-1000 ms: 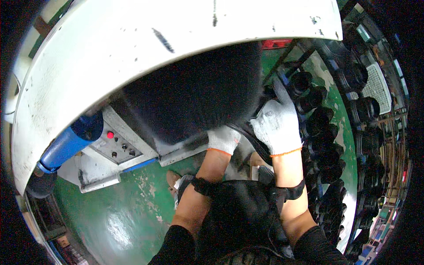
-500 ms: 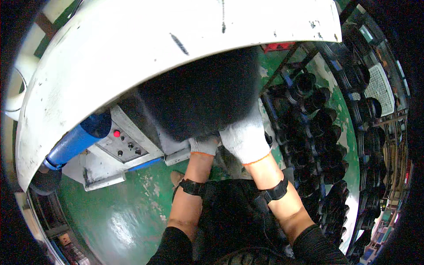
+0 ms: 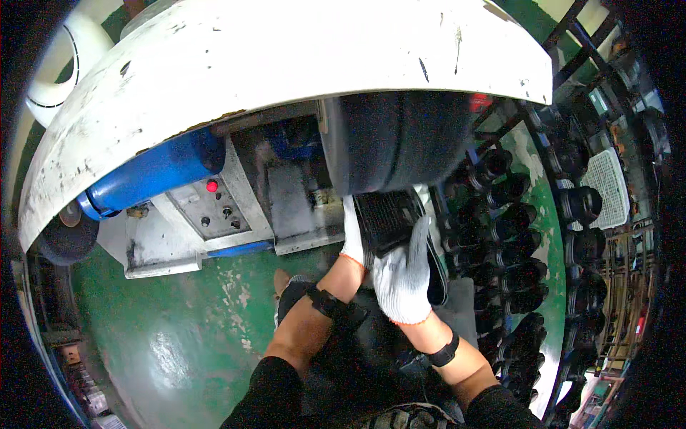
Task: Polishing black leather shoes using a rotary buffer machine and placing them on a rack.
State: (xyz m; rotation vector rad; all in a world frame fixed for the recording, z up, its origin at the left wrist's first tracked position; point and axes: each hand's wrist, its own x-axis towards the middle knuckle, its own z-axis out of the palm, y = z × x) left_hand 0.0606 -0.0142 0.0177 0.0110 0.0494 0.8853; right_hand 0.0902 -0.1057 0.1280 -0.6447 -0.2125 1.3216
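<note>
Both hands, left hand [image 3: 351, 230] and right hand [image 3: 401, 284], grip one black boot [image 3: 386, 218] just below one dark roller [image 3: 400, 139], its tread now exposed where the earlier frame mostly hid it. Counted besides: one blue cylinder [image 3: 157, 170], one red button [image 3: 212, 186]. White hood [image 3: 321, 53] blocks the roller's top; racked black footwear [image 3: 525, 250] stands right.

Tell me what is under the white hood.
A dark drum and a blue cylinder show below its edge; their tops, and anything deeper, are covered by the hood.
</note>
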